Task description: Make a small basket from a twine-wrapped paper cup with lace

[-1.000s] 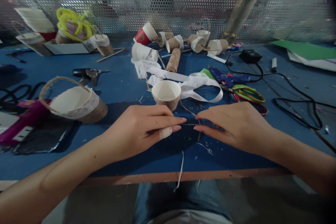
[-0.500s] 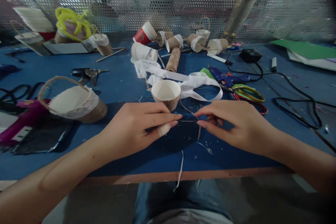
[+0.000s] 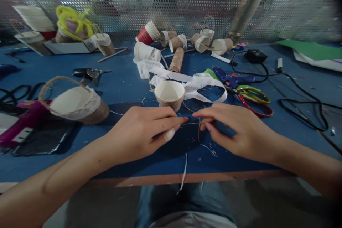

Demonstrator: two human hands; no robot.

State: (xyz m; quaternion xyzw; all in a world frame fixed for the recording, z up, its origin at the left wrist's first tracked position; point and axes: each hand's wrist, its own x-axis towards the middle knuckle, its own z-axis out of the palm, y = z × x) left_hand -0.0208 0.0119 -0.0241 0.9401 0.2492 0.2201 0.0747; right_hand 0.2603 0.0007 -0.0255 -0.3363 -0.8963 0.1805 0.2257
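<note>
My left hand (image 3: 145, 128) pinches a thin brown twine (image 3: 190, 123) near the table's front edge. Opposite it, my right hand (image 3: 235, 130) has its fingertips on the same twine, and a loose end hangs from them. Just behind my left fingers stands a small twine-wrapped cup (image 3: 170, 94), white inside, its mouth facing up. A white ribbon (image 3: 204, 82) lies curled behind and to the right of that cup. Left of my left hand, a larger twine-wrapped basket (image 3: 80, 105) with lace and a twine handle leans over.
Scissors (image 3: 256, 96) and a blue glue gun (image 3: 231, 78) lie at the right, beside a black cable (image 3: 301, 94). At the left is a magenta glue gun (image 3: 25, 123). Twine-wrapped cups (image 3: 177, 43) line the back by a perforated metal screen (image 3: 128, 7).
My right fingertips have shifted slightly left along the twine, closer to my left fingers. The hanging end moved left with them. My left hand moved a little to the right.
</note>
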